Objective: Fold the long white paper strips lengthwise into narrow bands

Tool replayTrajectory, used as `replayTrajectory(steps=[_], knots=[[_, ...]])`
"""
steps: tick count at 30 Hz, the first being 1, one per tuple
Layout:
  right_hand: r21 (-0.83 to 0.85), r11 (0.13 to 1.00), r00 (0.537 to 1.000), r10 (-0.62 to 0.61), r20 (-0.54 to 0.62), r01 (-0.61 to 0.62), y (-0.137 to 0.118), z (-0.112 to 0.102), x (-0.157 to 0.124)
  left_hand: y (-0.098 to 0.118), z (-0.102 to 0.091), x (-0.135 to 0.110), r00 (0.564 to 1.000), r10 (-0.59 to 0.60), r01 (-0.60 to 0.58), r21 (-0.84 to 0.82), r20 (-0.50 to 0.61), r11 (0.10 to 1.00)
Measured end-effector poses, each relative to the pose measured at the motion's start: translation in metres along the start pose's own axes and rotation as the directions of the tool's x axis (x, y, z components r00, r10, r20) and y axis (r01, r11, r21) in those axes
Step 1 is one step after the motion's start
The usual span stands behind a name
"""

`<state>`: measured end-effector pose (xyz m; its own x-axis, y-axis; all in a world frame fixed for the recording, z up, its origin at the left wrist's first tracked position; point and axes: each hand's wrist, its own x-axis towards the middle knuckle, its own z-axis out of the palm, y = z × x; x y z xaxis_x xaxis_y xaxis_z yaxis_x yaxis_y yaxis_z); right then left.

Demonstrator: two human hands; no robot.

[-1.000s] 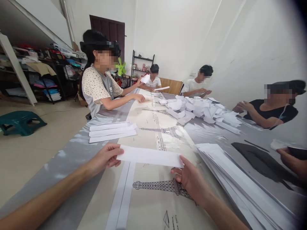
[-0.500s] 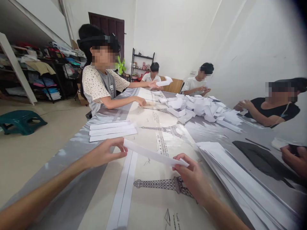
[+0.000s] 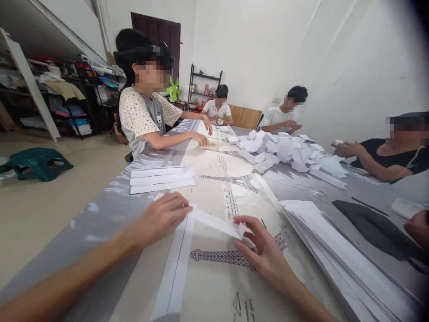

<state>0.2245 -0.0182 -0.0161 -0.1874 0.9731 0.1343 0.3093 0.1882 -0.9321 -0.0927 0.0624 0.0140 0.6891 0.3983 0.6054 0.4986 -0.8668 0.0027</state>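
A white paper strip [image 3: 214, 222] slants above the printed tablecloth, its right end looking bent or folded. My left hand [image 3: 164, 219] is closed, pinching the strip's left end between thumb and fingers. At the other end, my right hand [image 3: 264, 250] has its thumb and forefinger apart, with the bent paper end between them and against the fingers. Beneath my left hand, long white strips [image 3: 174, 273] lie side by side on the cloth. Beyond it sits a row of shorter white strips [image 3: 162, 180].
A stack of long paper [image 3: 321, 241] lies to the right, near a dark flat item [image 3: 368, 228]. Folded white paper pieces [image 3: 284, 150] form a heap farther back. Several people sit around the table, one person [image 3: 147, 103] at the left. A green stool [image 3: 40, 161] stands on the floor.
My left hand has turned over and closed more around the strip's end. My right fingers have spread, and the strip's right end has bent. The person at left lowered a hand, its paper gone.
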Motion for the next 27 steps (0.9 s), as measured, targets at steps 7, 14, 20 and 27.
replayTrajectory(steps=[7, 14, 20, 27], knots=[[-0.207, 0.978, 0.996, -0.041, -0.075, 0.025, 0.014, -0.002, 0.001, -0.06, -0.004, -0.029, 0.975, -0.218, 0.168, 0.524, 0.035, 0.835], [-0.387, 0.922, 1.0, 0.006, 0.019, 0.002, 0.005, -0.002, -0.001, -0.073, 0.002, -0.045, 0.901, -0.406, 0.208, 0.67, 0.153, 0.713], [-0.428, 0.903, 0.999, -0.019, 0.036, 0.032, 0.007, -0.003, -0.001, -0.044, 0.006, -0.026, 0.862, -0.462, 0.234, 0.642, 0.211, 0.73], [-0.574, 0.805, 0.984, -0.18, 0.001, 0.148, -0.002, -0.008, -0.001, -0.025, 0.021, -0.027, 0.826, -0.537, 0.33, 0.625, 0.173, 0.708]])
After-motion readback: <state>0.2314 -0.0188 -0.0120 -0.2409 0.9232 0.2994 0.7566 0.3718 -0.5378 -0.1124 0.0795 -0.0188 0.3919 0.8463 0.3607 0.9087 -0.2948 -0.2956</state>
